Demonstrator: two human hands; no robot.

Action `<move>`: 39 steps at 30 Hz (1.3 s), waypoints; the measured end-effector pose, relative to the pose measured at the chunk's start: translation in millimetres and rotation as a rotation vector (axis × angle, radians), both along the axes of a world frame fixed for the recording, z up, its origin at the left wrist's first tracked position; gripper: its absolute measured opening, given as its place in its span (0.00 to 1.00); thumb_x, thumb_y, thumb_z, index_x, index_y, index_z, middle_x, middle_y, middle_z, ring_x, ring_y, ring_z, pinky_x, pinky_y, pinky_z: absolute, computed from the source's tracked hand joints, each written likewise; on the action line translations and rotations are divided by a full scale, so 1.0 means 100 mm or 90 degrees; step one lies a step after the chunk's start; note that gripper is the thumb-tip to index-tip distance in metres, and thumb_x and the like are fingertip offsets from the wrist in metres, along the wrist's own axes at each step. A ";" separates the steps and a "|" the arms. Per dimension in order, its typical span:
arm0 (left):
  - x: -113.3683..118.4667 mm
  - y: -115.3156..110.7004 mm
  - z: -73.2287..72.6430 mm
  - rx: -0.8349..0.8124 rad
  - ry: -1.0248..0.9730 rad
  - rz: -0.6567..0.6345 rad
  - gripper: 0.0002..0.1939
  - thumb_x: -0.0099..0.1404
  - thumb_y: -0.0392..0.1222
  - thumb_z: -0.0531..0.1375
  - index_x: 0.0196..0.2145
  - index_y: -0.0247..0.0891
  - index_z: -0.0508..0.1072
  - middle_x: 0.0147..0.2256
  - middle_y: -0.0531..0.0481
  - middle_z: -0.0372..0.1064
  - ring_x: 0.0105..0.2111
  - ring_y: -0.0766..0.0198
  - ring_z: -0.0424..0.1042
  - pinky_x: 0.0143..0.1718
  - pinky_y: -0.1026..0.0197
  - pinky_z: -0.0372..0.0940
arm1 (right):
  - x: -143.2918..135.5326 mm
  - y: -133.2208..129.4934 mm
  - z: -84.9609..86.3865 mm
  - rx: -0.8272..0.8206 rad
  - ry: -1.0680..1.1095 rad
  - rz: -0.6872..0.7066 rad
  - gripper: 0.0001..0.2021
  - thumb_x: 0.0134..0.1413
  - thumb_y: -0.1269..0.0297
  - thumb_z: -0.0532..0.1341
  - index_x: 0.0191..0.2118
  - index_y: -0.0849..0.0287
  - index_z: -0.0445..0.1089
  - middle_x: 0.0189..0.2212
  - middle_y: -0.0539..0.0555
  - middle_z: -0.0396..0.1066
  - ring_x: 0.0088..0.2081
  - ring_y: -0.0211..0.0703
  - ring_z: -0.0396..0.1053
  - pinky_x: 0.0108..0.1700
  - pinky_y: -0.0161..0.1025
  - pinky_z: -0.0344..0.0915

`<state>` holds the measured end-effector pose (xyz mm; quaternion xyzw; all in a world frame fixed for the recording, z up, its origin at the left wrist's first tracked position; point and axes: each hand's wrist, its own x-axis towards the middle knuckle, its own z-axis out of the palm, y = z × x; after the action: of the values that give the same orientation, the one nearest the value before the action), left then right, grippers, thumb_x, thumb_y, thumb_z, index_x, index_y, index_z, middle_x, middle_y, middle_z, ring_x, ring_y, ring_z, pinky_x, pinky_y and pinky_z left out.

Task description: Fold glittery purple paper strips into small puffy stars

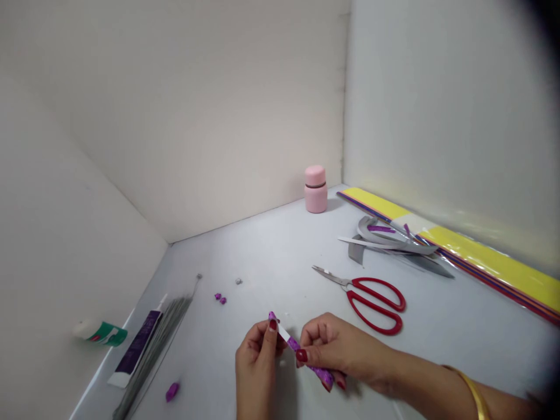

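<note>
Pale walls (219, 116) around white tabletop (271, 248)

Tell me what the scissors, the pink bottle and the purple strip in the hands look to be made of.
Scissors: metal blades, judging by their grey sheen; the smooth, evenly red handles look like plastic.
Pink bottle: smooth, soft-sheened surface, either painted metal or plastic.
Purple strip: probably glossy paper or film, from its shiny purple face and plain white part.
</note>
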<state>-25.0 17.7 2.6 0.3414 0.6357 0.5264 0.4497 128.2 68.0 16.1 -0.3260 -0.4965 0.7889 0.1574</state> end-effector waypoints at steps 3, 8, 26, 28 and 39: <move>-0.02 0.02 -0.02 -0.005 -0.026 0.029 0.17 0.53 0.53 0.63 0.24 0.34 0.72 0.19 0.51 0.67 0.22 0.65 0.63 0.25 0.64 0.58 | 0.01 0.02 0.00 0.008 -0.001 -0.005 0.13 0.41 0.59 0.66 0.23 0.63 0.66 0.10 0.43 0.63 0.12 0.26 0.57 0.11 0.22 0.50; 0.03 0.01 0.01 0.012 -0.054 0.041 0.17 0.49 0.52 0.66 0.25 0.33 0.74 0.18 0.51 0.68 0.21 0.66 0.65 0.25 0.65 0.60 | -0.02 0.01 0.00 -0.011 -0.015 -0.051 0.13 0.39 0.59 0.67 0.24 0.62 0.65 0.10 0.41 0.62 0.12 0.27 0.57 0.12 0.23 0.50; 0.28 -0.10 -0.03 0.104 -0.041 0.070 0.15 0.46 0.51 0.68 0.26 0.36 0.78 0.22 0.47 0.76 0.26 0.58 0.74 0.29 0.63 0.68 | -0.06 -0.04 0.04 -0.025 0.031 -0.148 0.18 0.38 0.54 0.68 0.24 0.62 0.62 0.12 0.43 0.64 0.12 0.25 0.54 0.13 0.24 0.48; 0.29 -0.11 -0.03 0.108 -0.051 0.073 0.16 0.46 0.52 0.68 0.25 0.36 0.78 0.23 0.47 0.76 0.26 0.58 0.74 0.29 0.62 0.69 | -0.06 -0.05 0.04 -0.003 0.044 -0.162 0.19 0.38 0.54 0.68 0.24 0.61 0.61 0.12 0.43 0.64 0.12 0.25 0.53 0.13 0.24 0.48; 0.31 -0.14 0.01 0.112 0.009 0.075 0.14 0.49 0.52 0.66 0.25 0.37 0.77 0.23 0.48 0.76 0.25 0.59 0.72 0.29 0.64 0.66 | -0.06 -0.09 -0.04 0.071 0.084 -0.191 0.17 0.47 0.57 0.64 0.39 0.59 0.60 0.14 0.39 0.61 0.13 0.27 0.54 0.15 0.26 0.50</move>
<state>6.3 3.7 3.6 0.3452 0.6094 0.6033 0.3814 122.3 58.6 12.4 -0.3351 -0.4737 0.7475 0.3234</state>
